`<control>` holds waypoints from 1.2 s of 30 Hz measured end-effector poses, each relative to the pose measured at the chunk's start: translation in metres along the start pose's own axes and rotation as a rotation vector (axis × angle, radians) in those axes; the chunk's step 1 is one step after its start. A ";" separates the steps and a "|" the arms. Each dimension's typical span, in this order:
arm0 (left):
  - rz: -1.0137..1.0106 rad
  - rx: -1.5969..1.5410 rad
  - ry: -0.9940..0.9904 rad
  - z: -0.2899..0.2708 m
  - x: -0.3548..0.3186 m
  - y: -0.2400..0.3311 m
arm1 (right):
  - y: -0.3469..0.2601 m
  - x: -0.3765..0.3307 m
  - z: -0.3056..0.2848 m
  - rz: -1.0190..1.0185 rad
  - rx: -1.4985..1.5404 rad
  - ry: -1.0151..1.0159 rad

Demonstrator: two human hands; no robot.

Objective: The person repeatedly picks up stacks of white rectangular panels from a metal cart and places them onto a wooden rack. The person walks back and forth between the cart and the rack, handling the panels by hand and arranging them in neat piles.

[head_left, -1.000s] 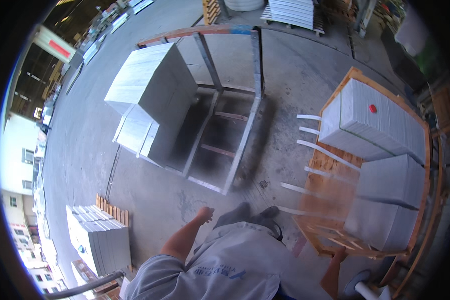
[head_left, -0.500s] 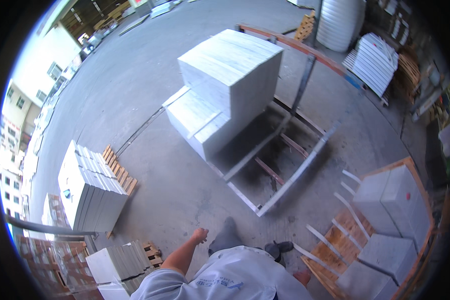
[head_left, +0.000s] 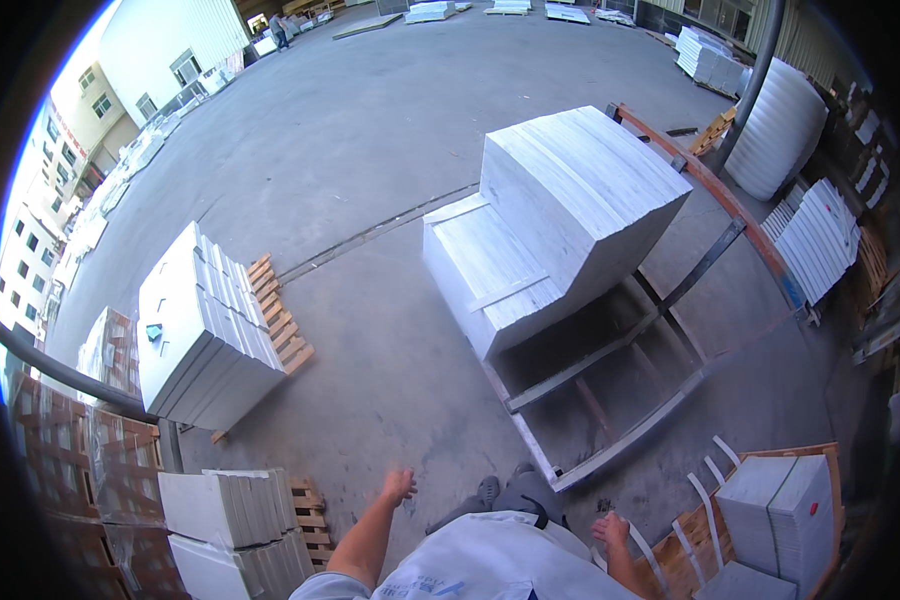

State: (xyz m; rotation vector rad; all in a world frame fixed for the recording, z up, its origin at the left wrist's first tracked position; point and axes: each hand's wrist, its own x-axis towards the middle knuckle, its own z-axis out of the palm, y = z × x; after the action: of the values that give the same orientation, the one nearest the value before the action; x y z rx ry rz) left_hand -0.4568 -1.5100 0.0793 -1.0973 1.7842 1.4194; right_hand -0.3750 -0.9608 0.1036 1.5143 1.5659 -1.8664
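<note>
My left hand (head_left: 400, 486) hangs in the air over the concrete floor, fingers loosely apart and nothing held. Low at the right, my right hand (head_left: 611, 528) is empty too, its fingers slightly spread, near a wooden crate (head_left: 686, 532) with pale strips sticking up. Ahead to the right, a stepped stack of white stone slabs (head_left: 587, 180) rests on a metal frame (head_left: 610, 462). Neither hand touches it. Left of my left hand, more pale slabs (head_left: 232, 505) stand beside a wooden pallet (head_left: 311, 520).
White slabs (head_left: 205, 335) lean on a pallet (head_left: 282, 318) at the left. Stone blocks (head_left: 782, 505) stand in the crate. A grey pole (head_left: 758, 85), a large white roll (head_left: 782, 130) and grooved white panels (head_left: 818, 240) are at the right. A distant person (head_left: 278, 30) stands far back.
My view has shifted, so the slab stack and frame now appear farther right and lower. My right hand has come forward into fuller sight, and my feet have changed position.
</note>
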 end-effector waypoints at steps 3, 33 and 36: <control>-0.133 0.055 -0.026 -0.012 -0.009 -0.030 | -0.029 0.019 0.023 -0.024 -0.047 0.029; -0.009 0.204 -0.160 -0.183 0.211 0.315 | -0.147 0.055 0.337 0.008 0.008 0.099; 0.023 0.288 -0.182 -0.199 0.243 0.360 | -0.128 0.034 0.362 -0.026 0.022 0.110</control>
State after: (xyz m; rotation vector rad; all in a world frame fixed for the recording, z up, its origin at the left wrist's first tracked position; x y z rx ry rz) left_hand -0.8807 -1.7285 0.0918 -0.7754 1.8043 1.1873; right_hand -0.6751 -1.2026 0.0988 1.6391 1.6248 -1.8483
